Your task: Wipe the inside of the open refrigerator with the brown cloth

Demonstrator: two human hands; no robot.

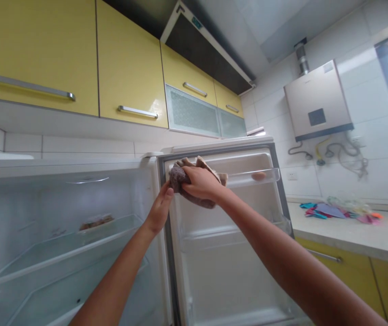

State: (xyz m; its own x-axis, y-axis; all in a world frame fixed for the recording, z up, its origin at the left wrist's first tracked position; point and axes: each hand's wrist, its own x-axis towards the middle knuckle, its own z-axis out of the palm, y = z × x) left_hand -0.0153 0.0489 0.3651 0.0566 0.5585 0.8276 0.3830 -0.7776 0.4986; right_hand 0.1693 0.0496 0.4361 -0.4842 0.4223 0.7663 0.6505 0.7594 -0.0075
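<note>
My right hand (202,182) is closed around a bunched brown and grey cloth (177,176), against the upper inside of the open refrigerator door (210,280). Part of the cloth hangs below the palm and some sticks out past the knuckles. My left hand (160,209) reaches up to the hinge-side edge of the door, by the grey door gasket (171,253). Its fingers stretch upward, tips close to the cloth; whether they touch it I cannot tell. To the right of the cloth, an egg-like brown object (258,176) lies in the clear door shelf (236,180).
On the left, the refrigerator's glass shelf (61,242) carries a packaged food item (96,222). Yellow wall cabinets (129,59) and a range hood (210,47) are overhead. A water heater (318,102) hangs above the counter (343,235), where colourful cloths or bags (332,210) lie.
</note>
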